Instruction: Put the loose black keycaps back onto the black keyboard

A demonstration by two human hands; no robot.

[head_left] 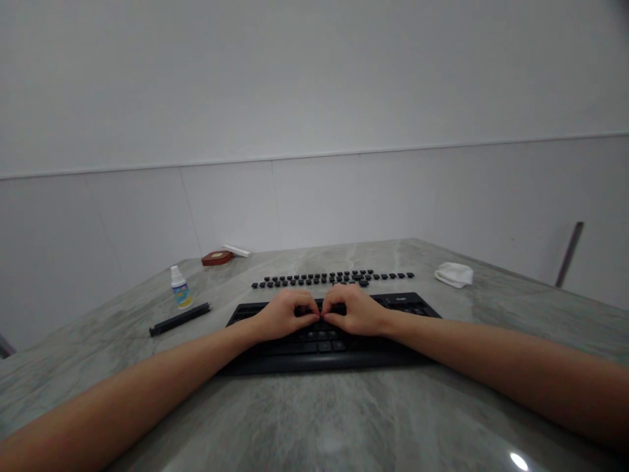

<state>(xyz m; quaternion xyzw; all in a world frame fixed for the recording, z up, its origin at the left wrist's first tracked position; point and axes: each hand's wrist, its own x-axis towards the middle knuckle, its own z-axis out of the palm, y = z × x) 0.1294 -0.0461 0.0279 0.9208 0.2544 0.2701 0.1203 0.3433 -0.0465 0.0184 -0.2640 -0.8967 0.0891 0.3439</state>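
Observation:
A black keyboard (pixel 295 362) lies flat on the table in front of me. Over its middle, my left hand (pixel 289 314) and my right hand (pixel 354 311) meet, fingertips nearly touching. Thumb and fingers of each hand are pinched together low at the keys. Whatever they grip, if anything, is too small and hidden to make out. Some black keys (pixel 325 346) show just below the hands. Behind the keyboard, many loose black keycaps (pixel 302 280) are laid out in rows, a few partly covered by my hands.
Left of the keyboard are a black stick-like tool, perhaps a brush (pixel 179 320), and a small white bottle (pixel 181 288) with a blue and yellow label. Farther back lie a reddish-brown case (pixel 217 258) and a white strip (pixel 236 250). A folded white cloth (pixel 455 275) rests at right.

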